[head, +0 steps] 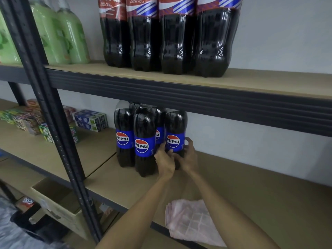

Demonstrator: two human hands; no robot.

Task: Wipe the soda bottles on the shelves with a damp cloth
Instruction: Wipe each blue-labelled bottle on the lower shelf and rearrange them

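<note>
Several dark Pepsi bottles with blue labels stand grouped on the middle shelf [251, 186]. Both hands grip the rightmost Pepsi bottle [175, 128] low on its body: my left hand [164, 159] wraps its left side, my right hand [187, 155] its right side with the thumb behind the label. A pale pink cloth [190, 220] lies flat on the shelf's front edge under my right forearm, held by neither hand. Several large cola bottles [172, 36] with red labels stand on the upper shelf.
A black metal upright [52, 112] runs down the left. Green bottles [59, 33] stand on the upper left shelf, small boxes [89, 121] on the middle left. A cardboard box [59, 205] sits below. Bare shelf board stretches right of the Pepsi group.
</note>
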